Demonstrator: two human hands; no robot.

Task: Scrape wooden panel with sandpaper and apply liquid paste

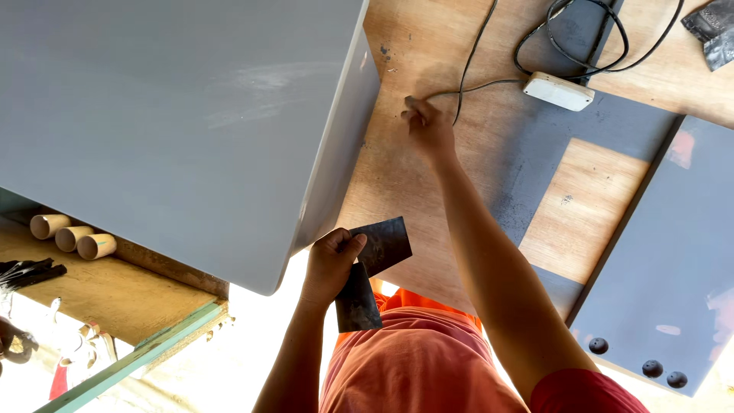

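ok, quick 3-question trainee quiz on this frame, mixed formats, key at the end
1. True or false: the left hand holds dark sheets.
2. The right hand reaches toward: A) cardboard tubes B) a black cable C) the grey panel.
3. Fill in: the white power strip lies on a ____ board.

Key: 1 true; 2 B; 3 wooden.

Bright daylight, sharp focus, overexposed glare along the lower edge.
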